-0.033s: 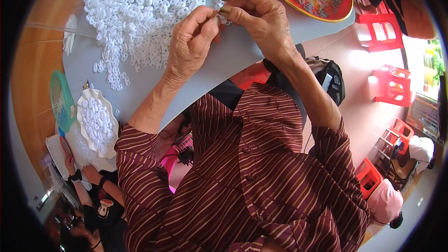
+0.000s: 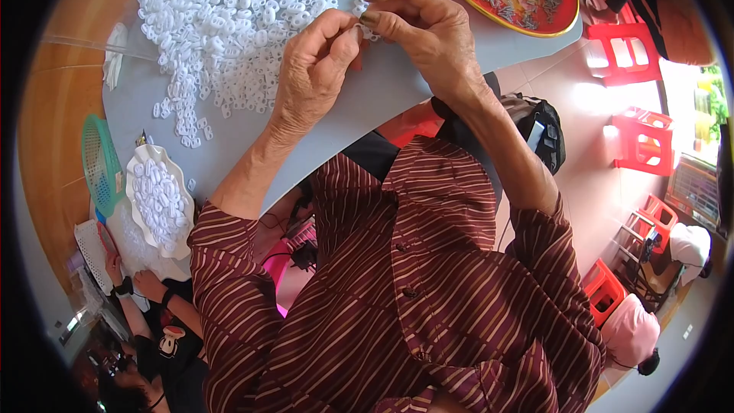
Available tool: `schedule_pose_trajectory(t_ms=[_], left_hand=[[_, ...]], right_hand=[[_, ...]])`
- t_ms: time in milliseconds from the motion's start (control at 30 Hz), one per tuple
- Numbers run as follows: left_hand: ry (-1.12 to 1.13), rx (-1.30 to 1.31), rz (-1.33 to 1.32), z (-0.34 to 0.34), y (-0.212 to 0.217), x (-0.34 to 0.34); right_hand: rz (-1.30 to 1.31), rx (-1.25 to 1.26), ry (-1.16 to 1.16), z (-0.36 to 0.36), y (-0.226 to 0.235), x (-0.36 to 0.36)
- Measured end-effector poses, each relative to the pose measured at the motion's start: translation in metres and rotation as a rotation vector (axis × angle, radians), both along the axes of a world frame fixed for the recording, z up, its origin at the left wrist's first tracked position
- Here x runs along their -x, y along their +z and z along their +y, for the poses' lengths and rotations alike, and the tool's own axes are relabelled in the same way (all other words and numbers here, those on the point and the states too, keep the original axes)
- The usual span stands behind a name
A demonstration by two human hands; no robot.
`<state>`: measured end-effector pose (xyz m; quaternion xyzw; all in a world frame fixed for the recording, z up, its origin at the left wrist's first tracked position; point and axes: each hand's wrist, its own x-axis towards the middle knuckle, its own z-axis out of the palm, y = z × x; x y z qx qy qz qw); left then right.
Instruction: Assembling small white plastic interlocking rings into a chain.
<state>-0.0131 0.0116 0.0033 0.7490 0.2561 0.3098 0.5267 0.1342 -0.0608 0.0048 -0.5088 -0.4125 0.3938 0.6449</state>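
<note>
Above the near edge of the grey table [image 2: 237,145], my two hands meet at the fingertips. My left hand [image 2: 315,73] is closed in a pinch of thumb and forefinger. Against it, my right hand [image 2: 432,38] pinches too, its thumb pressed to the forefinger. Whatever sits between the fingertips is tiny and mostly covered; specks of white show beside them. Left of my hands spreads a big heap of small white plastic pieces [image 2: 199,27], oval with two holes. A red and yellow round tray [image 2: 569,11] holding many thin grey metal pieces lies beyond my right hand.
At the left stand a scalloped white dish [image 2: 183,245] of white pieces and a green mesh basket [image 2: 93,160]. Another person's hands [image 2: 149,285] work at lower left. Red stools [image 2: 646,138] and a dark bag [image 2: 547,134] are to the right.
</note>
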Motion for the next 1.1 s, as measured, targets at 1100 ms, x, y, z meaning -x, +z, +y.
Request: schedule_pose_trajectory(t_ms=[1100], left_hand=[[-0.012,-0.070,-0.039,0.002,-0.005,0.001]], right_hand=[[-0.406,0.077,0.065,0.005,0.002,-0.014]])
